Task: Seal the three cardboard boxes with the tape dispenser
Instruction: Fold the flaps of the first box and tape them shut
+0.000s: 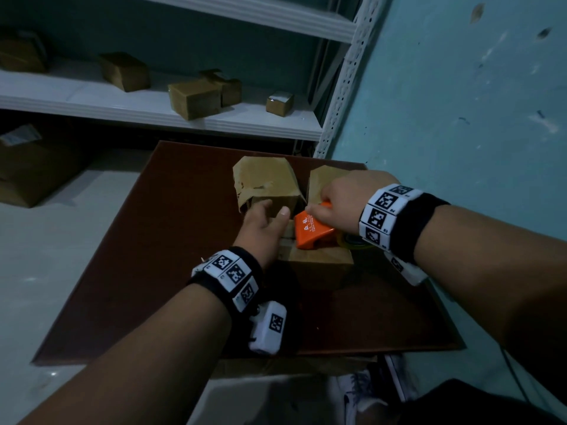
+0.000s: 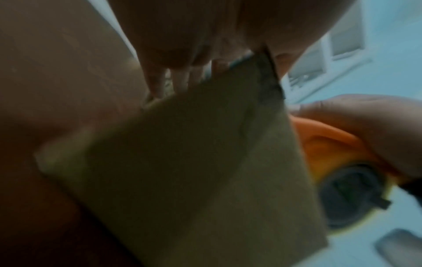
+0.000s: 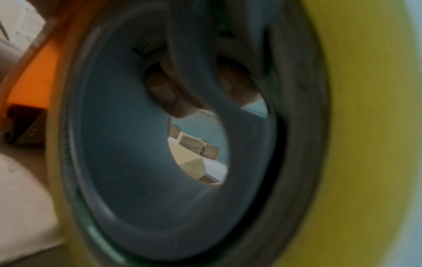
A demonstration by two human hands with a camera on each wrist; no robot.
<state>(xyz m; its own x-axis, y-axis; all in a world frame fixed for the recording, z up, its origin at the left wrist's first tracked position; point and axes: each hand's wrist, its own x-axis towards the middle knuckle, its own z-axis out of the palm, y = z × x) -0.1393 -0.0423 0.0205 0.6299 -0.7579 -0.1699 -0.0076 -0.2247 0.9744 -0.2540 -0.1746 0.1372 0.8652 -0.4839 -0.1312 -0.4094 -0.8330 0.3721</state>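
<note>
1. Three boxes sit close together on the bench [image 1: 171, 271]. The near box [image 1: 319, 265] is the one being worked on.
2. The right hand [image 1: 343, 200] grips the orange tape dispenser [image 1: 311, 231], which rests on top of the near box.
3. The left hand [image 1: 264, 228] lies flat, fingers straight, on the box top beside the dispenser.
4. The far left box [image 1: 267, 182] has a flap standing up, so it probably still needs tape. I cannot tell about the far right box [image 1: 320, 179].

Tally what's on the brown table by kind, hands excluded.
Cardboard boxes: 3 (near box, far-left box, far-right box)
Orange tape dispenser: 1, gripped by the right hand
Total: 4
</note>
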